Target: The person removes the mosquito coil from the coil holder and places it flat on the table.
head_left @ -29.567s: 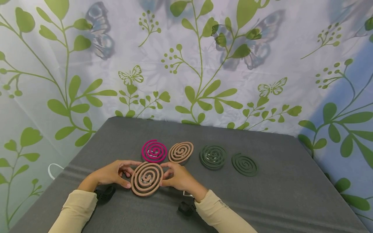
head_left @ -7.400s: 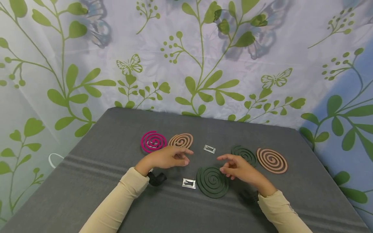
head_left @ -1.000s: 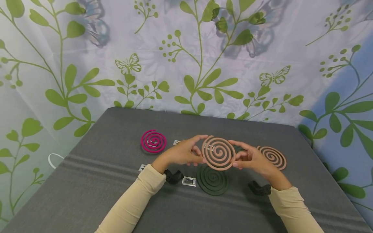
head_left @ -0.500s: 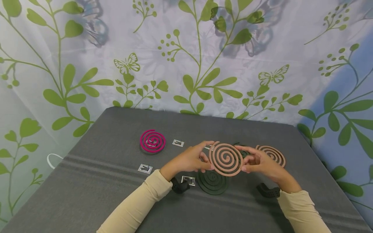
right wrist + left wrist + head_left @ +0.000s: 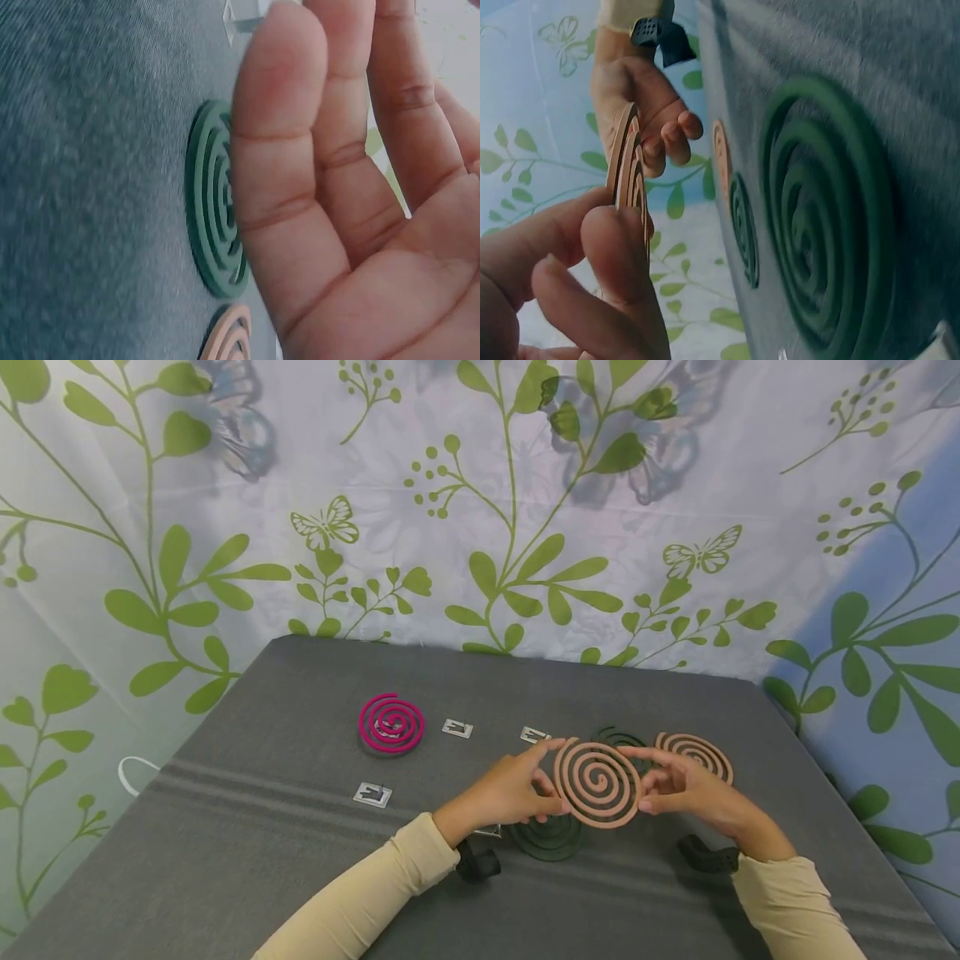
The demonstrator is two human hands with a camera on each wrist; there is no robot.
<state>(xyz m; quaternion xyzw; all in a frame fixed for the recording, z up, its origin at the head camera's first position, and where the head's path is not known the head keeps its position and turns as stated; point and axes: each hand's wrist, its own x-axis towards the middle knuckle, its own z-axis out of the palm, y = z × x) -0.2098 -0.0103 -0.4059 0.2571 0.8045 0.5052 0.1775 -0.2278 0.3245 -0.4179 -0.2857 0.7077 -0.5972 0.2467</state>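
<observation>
Between both hands I hold up a tan mosquito coil [image 5: 597,782], tilted so its flat spiral faces the head camera. My left hand [image 5: 517,787] pinches its left edge with thumb and fingers; my right hand [image 5: 690,793] grips the right edge the same way. In the left wrist view the coil [image 5: 630,169] shows edge-on, raised off the table. Below it, a dark green coil [image 5: 547,842] lies flat, partly covered by my left hand. Behind my right hand are another green coil [image 5: 617,737] and a second tan coil [image 5: 697,750], both partly hidden.
A pink coil [image 5: 392,724] sits raised on a metal stand at the back left. Flat metal coil stands [image 5: 457,727] lie loose on the grey table [image 5: 247,827], including one at the front left [image 5: 372,794]. A patterned curtain [image 5: 420,527] hangs behind.
Over the last second both hands carried the tan coil rightward and nearer. Earlier it lay beside the pink coil, where a bare stand now shows. The other tan coil and the green ones were moved before that.
</observation>
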